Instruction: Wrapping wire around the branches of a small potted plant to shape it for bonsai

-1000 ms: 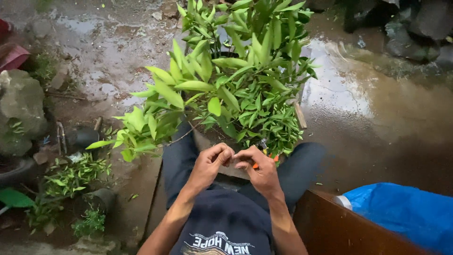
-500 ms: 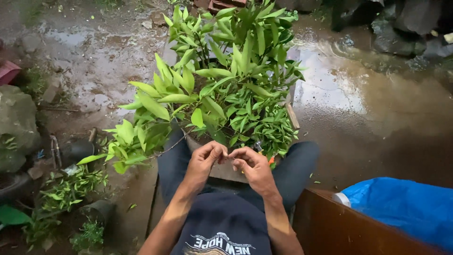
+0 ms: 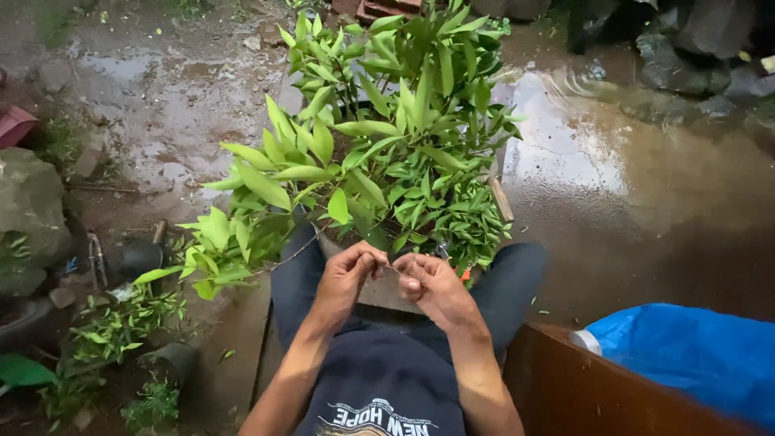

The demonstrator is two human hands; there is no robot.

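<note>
Head view, person seated, knees apart, dark trousers and dark shirt with print. Both hands close together in front of the body, near centre of frame. Left hand (image 3: 345,274) has fingers curled, thumb and forefinger pinched on a thin wire or twig (image 3: 391,267) that runs across to the right hand (image 3: 434,287). Right hand's fingers also pinched on the other end of that thin strand; hands almost touching, only a short bit of strand showing between them. Cannot tell whether it is wire, string or a stem. A thin brown branch (image 3: 292,255) leads from the left hand out to the left, into a spray of light green leaves (image 3: 242,218).

Just beyond the hands, between the knees, sits a pot (image 3: 379,289), pale rim partly hidden by the hands. From it rises a leafy plant (image 3: 404,137), dense, long narrow green leaves, spreading far and to both sides. Small orange thing (image 3: 466,275) just right of the right hand, under the leaves, too hidden to identify.

Ground is wet mud with a big puddle (image 3: 597,161) to the far right. Blue tarp (image 3: 694,355) near right, behind a brown wooden edge (image 3: 581,387). Rock (image 3: 28,210) at left, small green seedlings (image 3: 121,323) near left.
</note>
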